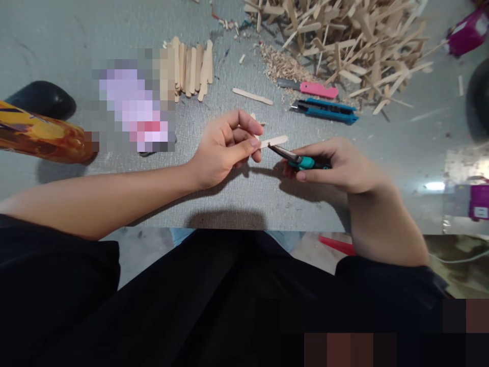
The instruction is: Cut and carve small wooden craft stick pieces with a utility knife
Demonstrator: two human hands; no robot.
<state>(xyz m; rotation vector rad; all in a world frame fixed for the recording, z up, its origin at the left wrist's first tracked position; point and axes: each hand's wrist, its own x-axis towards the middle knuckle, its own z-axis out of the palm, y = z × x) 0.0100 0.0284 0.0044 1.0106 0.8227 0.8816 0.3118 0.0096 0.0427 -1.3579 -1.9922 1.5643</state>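
At frame centre, the left hand [225, 150] pinches a wooden stick [275, 142] between closed thumb and fingers; the right hand [330, 164], fingers curled shut, grips a teal-handled cutting tool [303, 162], its tip at the stick. Dark marking [28, 113] on the orange-and-yellow container [46, 137], left edge, and a white label [480, 212] on a purple object [482, 193], right edge, are illegible.
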